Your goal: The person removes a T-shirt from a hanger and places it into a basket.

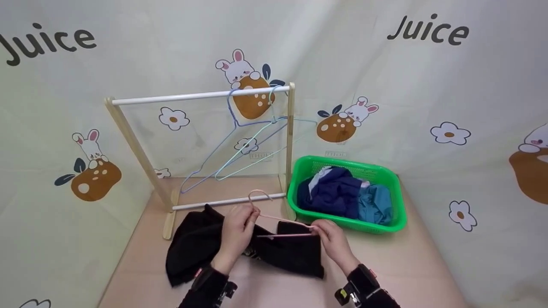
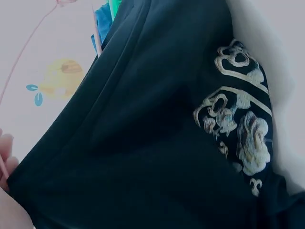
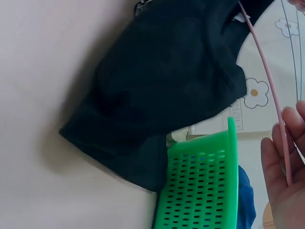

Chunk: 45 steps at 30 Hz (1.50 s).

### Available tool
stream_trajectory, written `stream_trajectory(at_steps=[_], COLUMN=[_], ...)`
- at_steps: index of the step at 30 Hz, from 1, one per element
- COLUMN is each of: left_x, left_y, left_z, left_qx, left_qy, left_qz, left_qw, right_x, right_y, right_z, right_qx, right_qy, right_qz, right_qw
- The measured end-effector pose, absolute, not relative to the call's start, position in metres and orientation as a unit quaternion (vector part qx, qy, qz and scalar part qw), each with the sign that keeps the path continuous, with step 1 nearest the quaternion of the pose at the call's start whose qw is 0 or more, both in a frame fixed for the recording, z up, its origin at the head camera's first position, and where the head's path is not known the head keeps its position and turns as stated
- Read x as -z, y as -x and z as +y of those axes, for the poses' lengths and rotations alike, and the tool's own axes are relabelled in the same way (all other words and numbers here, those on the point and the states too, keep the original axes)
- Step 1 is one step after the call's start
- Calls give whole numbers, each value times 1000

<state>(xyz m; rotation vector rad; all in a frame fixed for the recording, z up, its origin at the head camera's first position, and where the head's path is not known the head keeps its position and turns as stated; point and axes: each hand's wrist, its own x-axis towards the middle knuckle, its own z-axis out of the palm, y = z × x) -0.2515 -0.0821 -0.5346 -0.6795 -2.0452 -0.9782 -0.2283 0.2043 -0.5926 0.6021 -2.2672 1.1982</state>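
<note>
A pink clothes hanger [image 1: 286,220] is held between both hands above the table. My left hand [image 1: 236,229] grips it just below the hook, along with the black garment [image 1: 192,244]. At the other end, my right hand [image 1: 333,241] holds the hanger's corner; the right wrist view shows the pink bar lying across the fingers [image 3: 281,143]. Part of the bottom bar goes into the black cloth, which drapes down to the tabletop. Pale embroidery [image 2: 238,114] decorates the garment in the left wrist view. What lies under the left palm is hidden.
A wooden rack with a white top rail [image 1: 171,98] stands at the back left. From it hang a blue hanger [image 1: 218,152] and a mint-green hanger [image 1: 244,149]. To its right, a green basket [image 1: 396,205] holds navy clothes [image 1: 334,192] and teal clothes [image 1: 376,204].
</note>
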Motion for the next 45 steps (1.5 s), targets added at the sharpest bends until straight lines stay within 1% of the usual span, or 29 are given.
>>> stream_trajectory(at_steps=[4, 7, 12, 16, 21, 24, 27, 30, 33, 35, 38, 41, 45], left_x=[539, 542, 541, 539, 540, 541, 543, 546, 550, 551, 552, 553, 552], left_y=[253, 255, 261, 270, 281, 284, 285, 286, 287, 288, 288, 287, 282], left_z=[-91, -100, -112, -118, -132, -142, -152, -160, -164, -165, -163, -158, -149], left_qx=[332, 300, 289, 288, 293, 303, 310, 315, 316, 314, 306, 297, 286], left_qy=[237, 218, 218, 210, 159, 117, 78, 46, 24, 24, 46, 83, 149], left_qz=[-830, -845, -845, -845, -854, -865, -881, -893, -900, -901, -897, -890, -883], left_qw=[381, 386, 395, 399, 400, 382, 350, 318, 298, 298, 315, 336, 341], right_x=[592, 589, 566, 545, 541, 542, 542, 543, 544, 545, 547, 548, 549], right_y=[227, 227, 219, 213, 213, 212, 211, 210, 208, 207, 206, 206, 207], right_z=[210, 214, 217, 220, 236, 250, 263, 274, 282, 286, 287, 286, 281], right_qx=[-480, -495, -488, -485, -499, -503, -498, -502, -506, -513, -509, -500, -501], right_qy=[-198, -179, -165, -143, -116, -115, -121, -122, -119, -116, -117, -122, -135], right_qz=[-820, -813, -814, -823, -825, -822, -819, -813, -807, -803, -804, -806, -804], right_qw=[242, 248, 267, 259, 240, 242, 256, 270, 279, 280, 284, 291, 291])
